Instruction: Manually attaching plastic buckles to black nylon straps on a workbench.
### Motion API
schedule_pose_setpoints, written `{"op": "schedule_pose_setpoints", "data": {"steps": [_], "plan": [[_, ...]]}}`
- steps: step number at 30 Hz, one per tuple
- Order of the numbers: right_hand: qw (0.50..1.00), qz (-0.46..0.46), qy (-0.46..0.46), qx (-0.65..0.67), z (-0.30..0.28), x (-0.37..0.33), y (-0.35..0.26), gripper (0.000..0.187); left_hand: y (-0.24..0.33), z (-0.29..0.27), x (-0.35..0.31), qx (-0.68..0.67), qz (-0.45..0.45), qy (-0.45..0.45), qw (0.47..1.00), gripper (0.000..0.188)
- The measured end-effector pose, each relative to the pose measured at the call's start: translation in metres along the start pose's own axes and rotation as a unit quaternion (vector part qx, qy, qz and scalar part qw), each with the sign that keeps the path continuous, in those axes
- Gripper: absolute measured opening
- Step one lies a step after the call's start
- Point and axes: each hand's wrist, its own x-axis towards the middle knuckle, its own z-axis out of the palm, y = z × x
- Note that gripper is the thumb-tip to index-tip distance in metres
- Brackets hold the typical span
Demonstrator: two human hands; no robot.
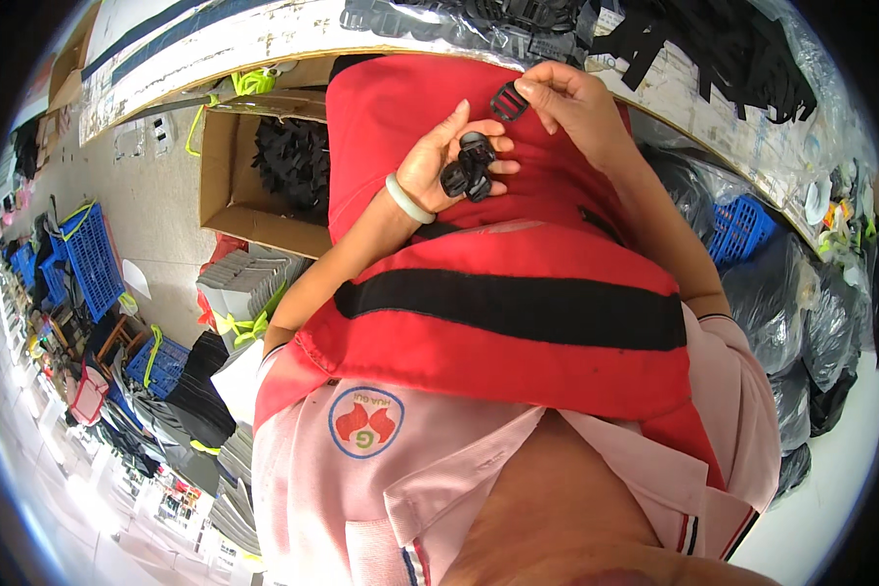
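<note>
Nearest to us is the pink shirt (347, 488) with its round emblem, and then the red apron (508, 244), crossed by a black band (518, 309). Over the apron, our left hand (430, 164) lies palm up, its grip loose and wide, with a small cluster of black plastic buckles (476, 156) resting against the palm and fingers; a pale bangle (409, 200) circles that wrist. Our right hand's (578, 109) grip is narrow, pinching one black slide buckle (509, 101) between thumb and fingers, a little apart from the cluster and near the table's edge.

As we judge it, the work is partway through a handful: one buckle is singled out, and several are left in the left palm. The pieces overlap too much for us to count, and we cannot tell how many have been dealt with.

Beyond our left forearm, an open cardboard box (247, 230) holds a heap of black pieces (291, 168), too dense to tell apart, so we cannot say whether they are finished or waiting. Across the far side runs the table (293, 35), bearing black straps (728, 49) toward the right. Farther off on the left stands a blue crate (96, 262).
</note>
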Motion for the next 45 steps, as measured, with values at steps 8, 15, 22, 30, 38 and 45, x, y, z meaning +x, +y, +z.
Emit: {"op": "schedule_pose_setpoints", "data": {"steps": [8,15,22,30,38,45], "plan": [[0.978,0.061,0.062,0.188,0.039,-0.013,0.006,0.024,-0.001,0.008,-0.005,0.046,0.133,0.071,0.988,0.023],[0.971,-0.034,0.055,0.228,0.051,-0.017,0.003,0.017,-0.003,0.022,0.006,0.173,0.267,0.090,0.944,0.017],[0.975,-0.073,0.114,0.177,0.039,-0.021,0.009,0.013,-0.003,0.037,0.018,0.180,0.257,0.080,0.946,0.018],[0.910,-0.177,0.252,-0.277,-0.050,-0.020,-0.001,0.014,0.011,0.032,0.013,0.149,0.250,0.081,0.953,0.018],[0.806,-0.190,0.193,-0.526,-0.109,-0.047,0.035,0.034,0.001,0.024,0.006,0.263,0.231,0.145,0.925,0.016],[0.746,-0.339,0.334,-0.465,-0.102,-0.040,0.006,0.019,0.006,0.044,0.007,0.358,0.244,0.139,0.891,0.015]]}}
